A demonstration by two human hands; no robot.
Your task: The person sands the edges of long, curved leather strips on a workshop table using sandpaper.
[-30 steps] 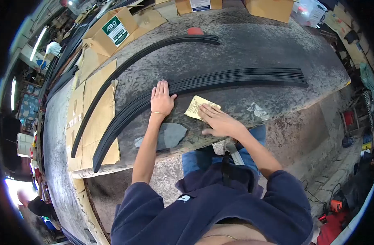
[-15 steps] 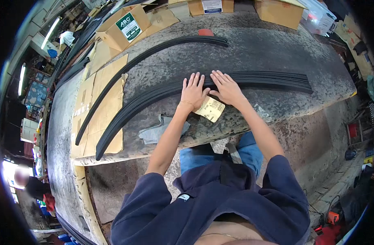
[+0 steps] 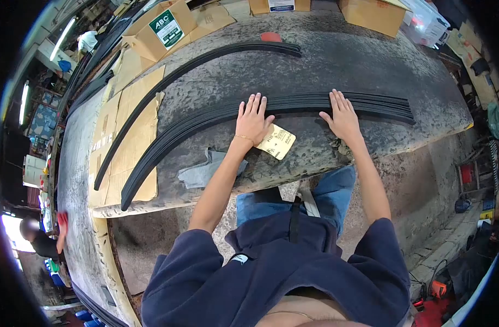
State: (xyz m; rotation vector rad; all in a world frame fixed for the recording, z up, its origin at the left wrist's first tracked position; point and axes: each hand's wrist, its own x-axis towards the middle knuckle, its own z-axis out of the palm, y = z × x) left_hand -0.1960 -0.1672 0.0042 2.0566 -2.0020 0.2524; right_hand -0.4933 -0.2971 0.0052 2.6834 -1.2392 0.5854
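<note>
A bundle of long black strips, seemingly rubber (image 3: 298, 103), lies in a curve across the dark, worn table. My left hand (image 3: 252, 121) rests flat on its middle, fingers spread. Further along to the right, my right hand (image 3: 343, 120) also lies on the strips, fingers straight and thumb held out. A yellow printed piece of paper or sandpaper (image 3: 282, 144) sits beside my left hand, its corner near the palm. Close to my left forearm is a crumpled grey cloth (image 3: 197, 174). Behind, a second, thinner bundle of black strips (image 3: 285, 49) curves the same way.
Flattened cardboard (image 3: 143, 128) lies under the bundles' left ends. A labelled cardboard box (image 3: 143, 41), another box (image 3: 369, 16) and a clear plastic bin (image 3: 425, 24) stand along the far edge. A small red object (image 3: 271, 37) touches the far bundle. Another person (image 3: 42, 245) is at the left.
My right hand has moved right along the strips, away from my left hand, which stays on the bundle. At the left, the other person's arm has risen towards the table.
</note>
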